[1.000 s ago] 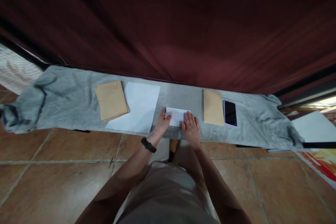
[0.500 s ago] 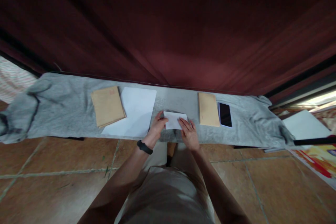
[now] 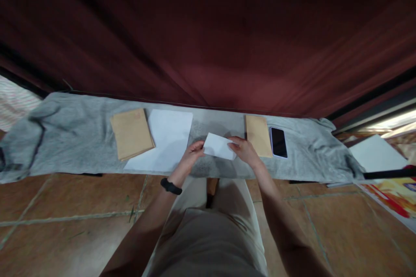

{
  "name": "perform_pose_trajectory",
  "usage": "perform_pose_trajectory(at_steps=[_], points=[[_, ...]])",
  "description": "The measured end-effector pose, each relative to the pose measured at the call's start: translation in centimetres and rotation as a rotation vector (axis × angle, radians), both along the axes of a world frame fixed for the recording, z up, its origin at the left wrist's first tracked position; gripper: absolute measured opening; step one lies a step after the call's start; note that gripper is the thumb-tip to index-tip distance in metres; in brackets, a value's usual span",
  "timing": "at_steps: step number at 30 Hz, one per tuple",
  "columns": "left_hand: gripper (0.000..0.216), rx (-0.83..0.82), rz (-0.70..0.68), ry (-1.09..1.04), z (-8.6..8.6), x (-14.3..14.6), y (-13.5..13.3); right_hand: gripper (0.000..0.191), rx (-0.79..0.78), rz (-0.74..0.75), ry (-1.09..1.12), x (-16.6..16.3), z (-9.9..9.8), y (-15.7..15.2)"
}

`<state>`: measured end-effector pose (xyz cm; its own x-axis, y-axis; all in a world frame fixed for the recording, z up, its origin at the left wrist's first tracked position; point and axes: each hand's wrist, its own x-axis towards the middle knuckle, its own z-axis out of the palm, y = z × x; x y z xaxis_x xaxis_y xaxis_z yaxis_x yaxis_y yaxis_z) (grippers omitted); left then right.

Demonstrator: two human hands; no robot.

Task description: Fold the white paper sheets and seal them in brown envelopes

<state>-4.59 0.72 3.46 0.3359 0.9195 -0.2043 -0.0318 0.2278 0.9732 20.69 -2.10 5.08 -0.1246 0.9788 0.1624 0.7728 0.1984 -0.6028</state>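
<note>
A dark red curtain (image 3: 208, 43), softly creased, hangs behind a long bench draped in a fuzzy, wrinkled grey cloth (image 3: 81, 130), above brown floor tiles (image 3: 97, 197) with pale joints. On the cloth lies smooth, flat white paper (image 3: 170, 138), partly covered by a squarish pile of matte brown envelopes (image 3: 131, 136). A narrower brown pile (image 3: 258, 136) lies to the right, just beside a glossy, round-cornered phone (image 3: 278, 143). Between the piles, the left hand (image 3: 190, 156) and right hand (image 3: 244, 150) pinch opposite ends of a small, slightly slanted white oblong of paper (image 3: 218, 146). Fingers hide parts of its ends; whether it touches the cloth is unclear. The curtain's top is cut off.
</note>
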Motion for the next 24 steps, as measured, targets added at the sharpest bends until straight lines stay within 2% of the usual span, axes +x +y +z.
perform_pose_trajectory(at_steps=[3,6,9,11,14,17,21,24], points=[[0.023,0.043,0.022,0.126,-1.2,0.6,0.4,0.031,0.004,-0.007,-0.075,0.1,-0.5,1.7],[0.007,0.069,0.102,0.269,-2.6,1.4,0.9,0.039,0.116,-0.083,-0.119,-0.6,-1.2,2.3],[0.005,0.057,0.145,0.318,-3.6,1.9,1.2,0.044,0.188,-0.139,-0.060,-2.5,-2.6,1.1],[0.005,0.053,0.164,0.341,-4.0,2.1,1.3,0.046,0.186,-0.095,-0.043,-4.3,-4.0,-0.7],[0.005,0.056,0.178,0.380,-4.1,2.2,1.3,0.048,0.159,0.037,-0.136,-7.0,-6.0,-3.7],[0.007,0.135,0.156,0.534,-3.8,2.2,1.3,0.048,0.128,0.040,-0.235,-8.3,-7.2,-5.6],[0.018,0.280,0.152,0.856,-3.0,2.1,0.8,0.046,0.119,0.021,-0.289,-8.2,-7.2,-6.1],[0.029,0.416,0.192,0.992,-2.8,1.9,-0.4,0.046,0.119,0.029,-0.305,-7.8,-6.9,-6.1]])
